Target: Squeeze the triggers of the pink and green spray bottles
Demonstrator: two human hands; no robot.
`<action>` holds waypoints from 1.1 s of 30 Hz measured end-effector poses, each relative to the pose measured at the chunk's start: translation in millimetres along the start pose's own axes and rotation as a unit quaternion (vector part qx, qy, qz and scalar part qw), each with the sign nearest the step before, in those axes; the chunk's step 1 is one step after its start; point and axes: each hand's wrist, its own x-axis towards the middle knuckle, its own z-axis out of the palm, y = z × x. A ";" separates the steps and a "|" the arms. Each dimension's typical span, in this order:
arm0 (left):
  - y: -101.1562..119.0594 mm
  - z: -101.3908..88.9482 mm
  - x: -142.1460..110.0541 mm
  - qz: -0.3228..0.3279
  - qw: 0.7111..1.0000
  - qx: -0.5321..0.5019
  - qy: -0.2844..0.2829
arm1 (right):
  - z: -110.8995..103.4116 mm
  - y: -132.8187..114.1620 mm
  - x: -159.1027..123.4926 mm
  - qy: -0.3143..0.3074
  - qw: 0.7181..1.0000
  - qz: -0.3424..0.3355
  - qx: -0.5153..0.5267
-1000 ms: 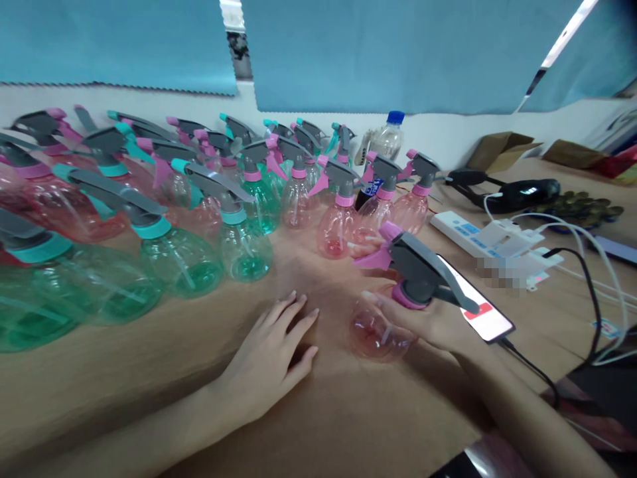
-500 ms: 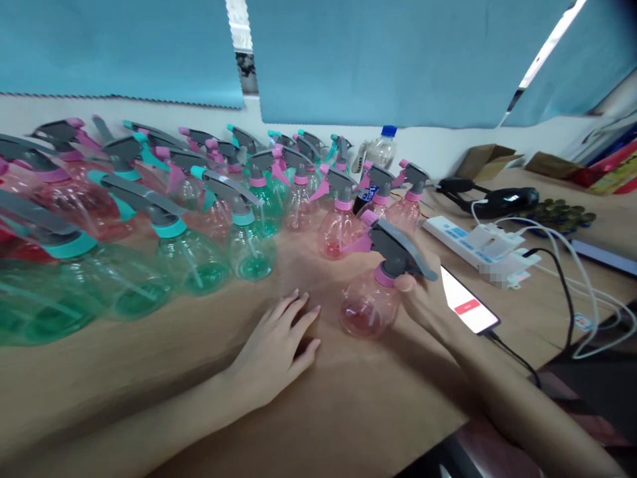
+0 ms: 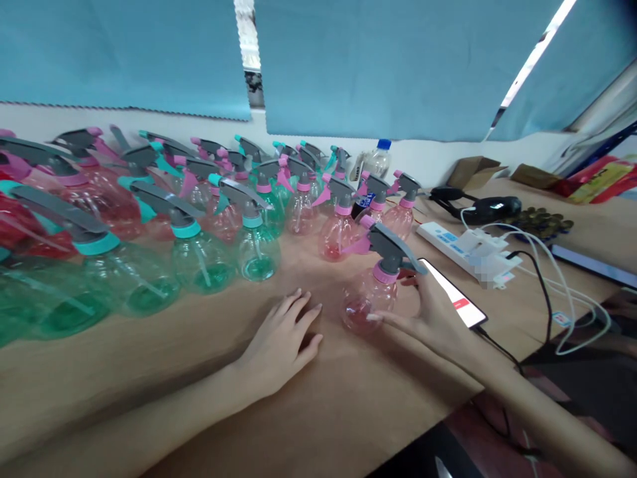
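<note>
A pink spray bottle (image 3: 361, 292) with a grey and pink trigger head stands upright on the table, a little pink liquid inside. My right hand (image 3: 430, 312) is around its right side, the thumb across the lower front of the body. Its other fingers are partly hidden behind the bottle near the collar. My left hand (image 3: 286, 342) lies flat on the table to the left of this bottle, fingers spread, touching no bottle. Closest beyond it is a green spray bottle (image 3: 259, 251). Another pink spray bottle (image 3: 336, 236) stands just behind the held one.
Several green and pink spray bottles crowd the left and back of the table (image 3: 318, 411). To the right are a lit phone (image 3: 475, 317) on a cable, a white power strip (image 3: 450, 242) with cords, and a black device (image 3: 492, 209). A clear blue-capped bottle (image 3: 381, 162) stands by the wall.
My right hand has shifted from the bottle's neck down to its body, the thumb now on the lower front. The bottle and my left hand stay in place. The view has shifted slightly.
</note>
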 end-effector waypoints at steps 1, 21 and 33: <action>0.0 0.2 -0.1 -0.001 1.000 -0.001 0.002 | 1.6 -0.6 0.0 0.005 1.000 -0.003 -0.004; 6.5 -5.1 -1.7 -0.027 1.000 -0.010 -0.010 | 68.6 -38.2 101.6 -0.030 0.994 -0.099 -0.017; 5.3 -3.9 -1.7 -0.026 0.999 -0.024 -0.005 | 93.2 -47.1 127.7 -0.050 0.995 -0.080 -0.025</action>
